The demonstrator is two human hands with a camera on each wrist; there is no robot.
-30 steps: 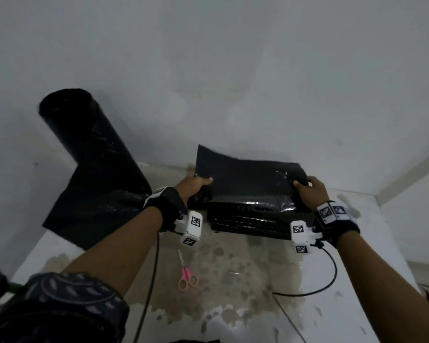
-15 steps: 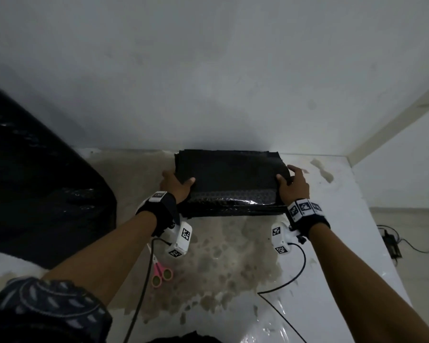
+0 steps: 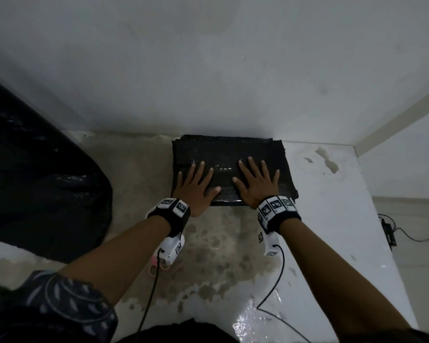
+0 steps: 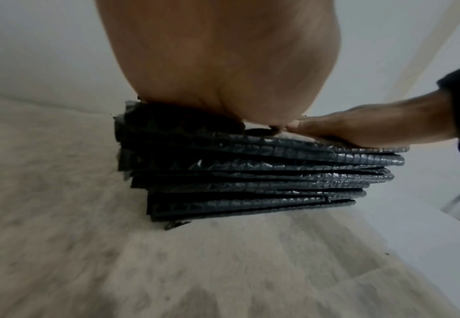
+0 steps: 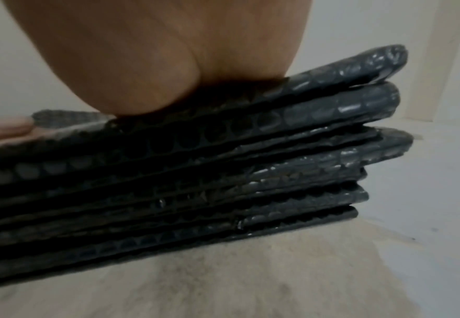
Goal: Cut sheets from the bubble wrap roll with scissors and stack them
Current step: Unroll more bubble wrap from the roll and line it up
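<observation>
A stack of several black bubble wrap sheets point(image 3: 228, 149) lies against the wall at the back of the table. My left hand point(image 3: 196, 185) and my right hand point(image 3: 254, 183) lie flat on top of it, fingers spread, pressing down. The wrist views show the layered edges of the stack point(image 4: 250, 178) point(image 5: 223, 182) under each palm. The black bubble wrap roll point(image 3: 40, 184) fills the left side. The pink scissors point(image 3: 156, 264) lie on the table, mostly hidden under my left wrist camera.
The white table point(image 3: 332, 243) has a worn brown patch in the middle and a glossy spot near the front. Its right edge drops to the floor, where a cable and adapter point(image 3: 389, 233) lie. Wrist cables trail across the table.
Both hands let go of the top sheet's edges and now press flat on the stack. The sheet, earlier lifted, lies settled on the pile.
</observation>
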